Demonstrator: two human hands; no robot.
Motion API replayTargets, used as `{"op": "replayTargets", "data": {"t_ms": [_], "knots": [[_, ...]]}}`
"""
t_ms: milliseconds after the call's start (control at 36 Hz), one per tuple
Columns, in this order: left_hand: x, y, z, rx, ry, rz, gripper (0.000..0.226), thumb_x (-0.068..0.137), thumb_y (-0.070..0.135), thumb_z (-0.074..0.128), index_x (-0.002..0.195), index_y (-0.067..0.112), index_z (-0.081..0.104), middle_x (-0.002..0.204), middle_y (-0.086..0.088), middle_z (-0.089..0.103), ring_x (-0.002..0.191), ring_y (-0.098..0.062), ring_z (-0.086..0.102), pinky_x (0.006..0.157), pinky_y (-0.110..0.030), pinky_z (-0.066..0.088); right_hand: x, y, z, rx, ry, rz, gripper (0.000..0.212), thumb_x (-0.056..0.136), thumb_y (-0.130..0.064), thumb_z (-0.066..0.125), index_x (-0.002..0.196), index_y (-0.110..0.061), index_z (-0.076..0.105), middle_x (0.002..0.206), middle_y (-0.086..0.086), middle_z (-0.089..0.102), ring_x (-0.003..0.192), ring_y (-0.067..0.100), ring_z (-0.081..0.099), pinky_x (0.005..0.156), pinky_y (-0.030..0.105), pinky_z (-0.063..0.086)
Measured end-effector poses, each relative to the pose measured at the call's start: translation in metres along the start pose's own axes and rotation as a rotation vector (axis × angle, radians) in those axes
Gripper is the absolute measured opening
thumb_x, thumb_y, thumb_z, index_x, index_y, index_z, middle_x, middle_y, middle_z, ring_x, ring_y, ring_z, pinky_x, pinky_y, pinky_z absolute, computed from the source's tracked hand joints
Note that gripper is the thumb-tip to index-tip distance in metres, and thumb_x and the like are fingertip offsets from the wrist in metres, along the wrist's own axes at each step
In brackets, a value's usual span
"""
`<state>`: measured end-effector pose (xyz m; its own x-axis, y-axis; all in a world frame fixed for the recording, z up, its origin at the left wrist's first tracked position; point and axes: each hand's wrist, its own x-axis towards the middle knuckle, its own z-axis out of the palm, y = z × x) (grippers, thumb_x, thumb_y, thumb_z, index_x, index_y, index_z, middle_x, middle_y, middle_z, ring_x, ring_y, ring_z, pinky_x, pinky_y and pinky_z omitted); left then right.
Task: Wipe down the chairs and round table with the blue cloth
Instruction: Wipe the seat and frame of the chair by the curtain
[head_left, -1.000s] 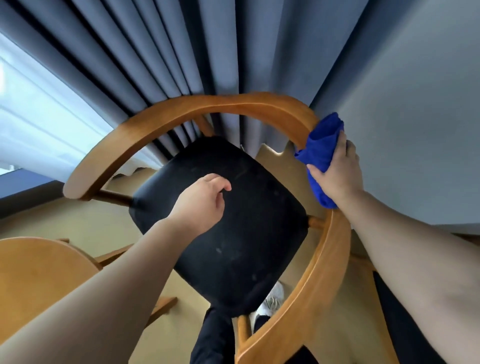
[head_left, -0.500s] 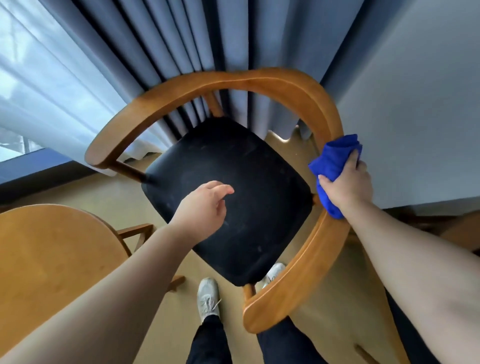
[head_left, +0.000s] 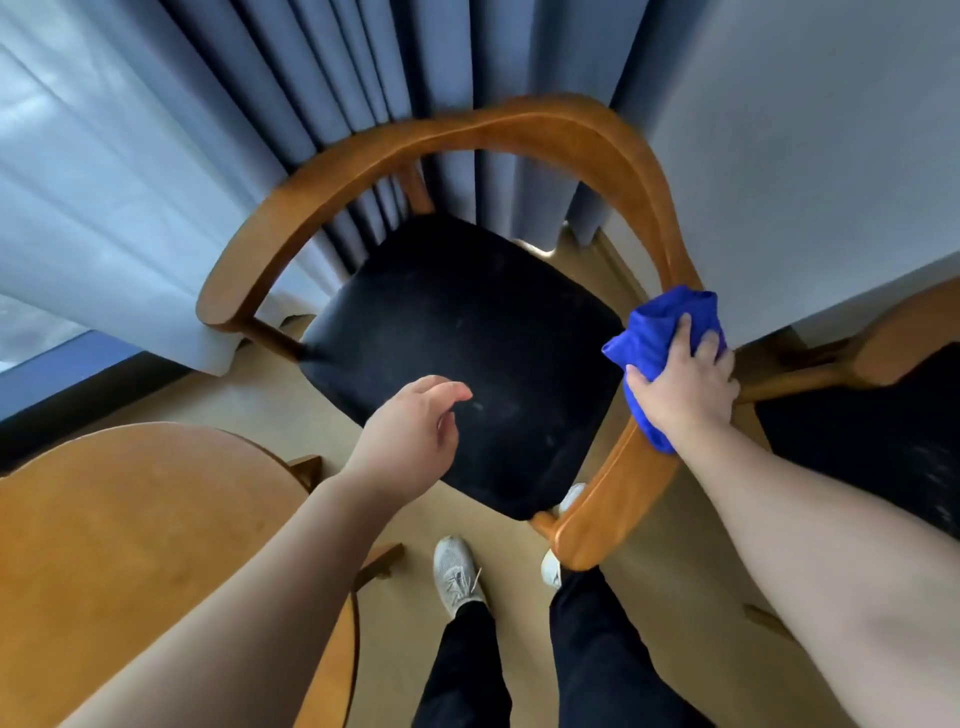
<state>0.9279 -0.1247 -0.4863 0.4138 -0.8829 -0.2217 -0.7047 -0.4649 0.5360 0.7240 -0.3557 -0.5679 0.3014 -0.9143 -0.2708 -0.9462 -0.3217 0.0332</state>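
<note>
Right hand (head_left: 684, 389) grips the blue cloth (head_left: 655, 332) on the chair arm (head_left: 610, 499) — left hand (head_left: 410, 436) hovers, fingers relaxed, empty.

A single head-worn view (wide-angle, so straight edges bow) looks steeply down from above the chair (head_left: 470, 338), near enough that its seat fills the middle of the frame. It faces the curtain (head_left: 332, 104) and the wall (head_left: 805, 156), with the wearer's shoes (head_left: 457, 574) directly below
</note>
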Motion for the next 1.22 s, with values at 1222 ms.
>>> {"op": "replayTargets", "data": {"t_ms": [1222], "knots": [[-0.150,0.036,-0.002,0.090,0.131,-0.146,0.035,0.093,0.011,0.046,0.125,0.022,0.057,0.124,0.005,0.058,0.113,-0.015,0.055,0.094,-0.026,0.042,-0.192,0.004,0.024,-0.158,-0.308,-0.564,0.090,0.085,-0.029,0.067,0.152,-0.026,0.007,0.150,0.009,0.017,0.135,0.034,0.023,0.110,0.050,0.031]]}}
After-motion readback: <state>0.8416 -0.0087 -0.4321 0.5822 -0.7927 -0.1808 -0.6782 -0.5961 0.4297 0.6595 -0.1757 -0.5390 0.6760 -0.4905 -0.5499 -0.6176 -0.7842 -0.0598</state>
